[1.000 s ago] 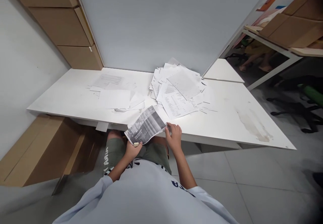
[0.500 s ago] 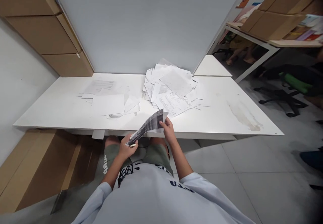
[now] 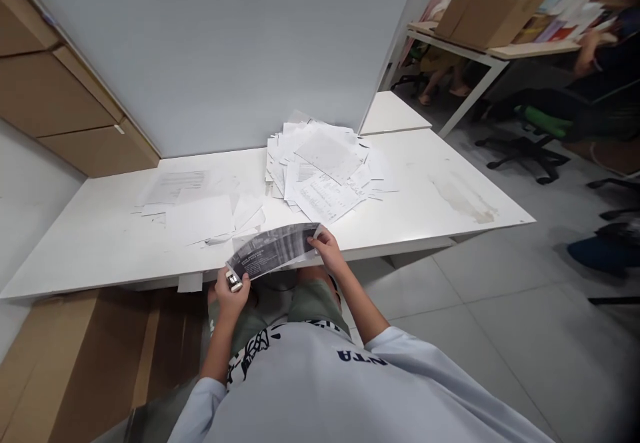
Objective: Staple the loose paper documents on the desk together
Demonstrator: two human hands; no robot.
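Note:
I hold a dark grey printed sheet [image 3: 273,252] over my lap at the front edge of the white table [image 3: 430,216]. My left hand [image 3: 231,294] is closed on its left end, together with a small white object [image 3: 233,282] I cannot name. My right hand [image 3: 326,248] pinches its right end. The sheet bows between the two hands. Just beyond it, a loose pile of white printed papers [image 3: 320,166] lies in the middle of the table. A thinner spread of sheets [image 3: 195,206] lies to the left.
A grey partition [image 3: 225,50] closes the table's back. Cardboard boxes stand at the left [image 3: 75,106] and under the table [image 3: 75,356]. At the right are a second table with boxes [image 3: 493,10], a person's hand [image 3: 590,46] and office chairs [image 3: 535,146].
The printed sheet, first flat on the table edge, was lifted on edge and now bows flatter between both hands. My view has swung to the right.

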